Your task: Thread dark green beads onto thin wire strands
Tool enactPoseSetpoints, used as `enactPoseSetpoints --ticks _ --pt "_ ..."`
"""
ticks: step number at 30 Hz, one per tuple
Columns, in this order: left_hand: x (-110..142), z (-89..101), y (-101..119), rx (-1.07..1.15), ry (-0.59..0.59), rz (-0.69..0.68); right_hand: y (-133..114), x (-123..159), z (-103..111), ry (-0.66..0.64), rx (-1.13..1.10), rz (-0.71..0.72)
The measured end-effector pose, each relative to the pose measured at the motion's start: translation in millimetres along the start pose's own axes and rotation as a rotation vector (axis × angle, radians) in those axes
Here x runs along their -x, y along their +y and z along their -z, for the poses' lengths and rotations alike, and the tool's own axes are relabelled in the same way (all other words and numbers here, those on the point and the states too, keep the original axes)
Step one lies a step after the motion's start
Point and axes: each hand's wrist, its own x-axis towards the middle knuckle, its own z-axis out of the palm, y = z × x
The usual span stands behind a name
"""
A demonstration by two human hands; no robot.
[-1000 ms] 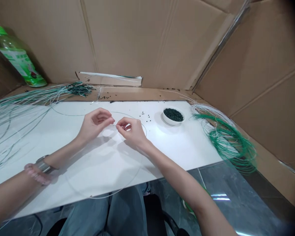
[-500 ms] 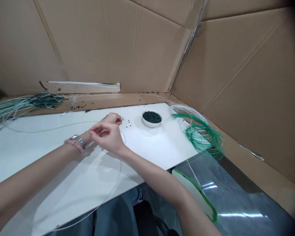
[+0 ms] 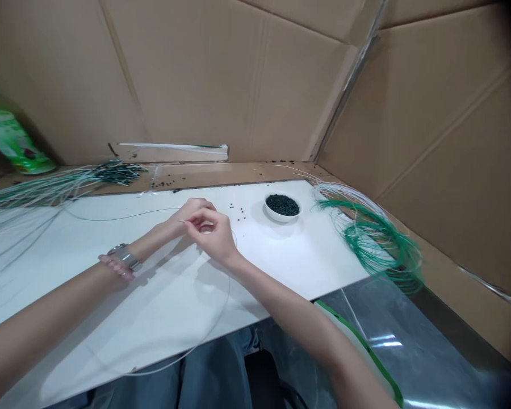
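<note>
Pinching a thin wire [image 3: 123, 218] between its fingertips, the right hand [image 3: 210, 233] sits over the middle of the white tabletop [image 3: 281, 250], with the wire's tip poking out just to its left. The left hand [image 3: 196, 209] curls right behind it, touching it; whether that hand grips the wire is hidden. The wire loops wide from the hands, left across the tabletop and round in front toward the near edge. Ahead and right of the hands, loose dark green beads [image 3: 238, 213] lie scattered just short of a white bowl [image 3: 282, 211] heaped with more. Farther right, a green-and-white wire coil [image 3: 366, 238] spills over the tabletop's right edge. Far left, long wire strands [image 3: 34, 196] fan out from a beaded bundle [image 3: 119, 173] on a cardboard ledge [image 3: 187, 176]. Bare white room stretches right of the hands; the far edge lies just ahead of them, below cardboard walls [image 3: 217, 85].
</note>
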Motion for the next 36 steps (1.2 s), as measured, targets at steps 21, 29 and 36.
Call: enactPoseSetpoints --ticks 21,29,36 --pt "106.0 3.6 26.4 1.108 0.336 0.54 -9.9 17.3 0.9 -0.102 0.173 0.02" --pt "110.1 -0.9 27.8 1.228 0.296 0.545 -8.7 20.0 -2.5 -0.109 0.151 0.023" --pt "109.8 -0.2 28.9 1.233 0.299 0.525 -9.4 19.7 -1.6 -0.117 0.141 0.041"
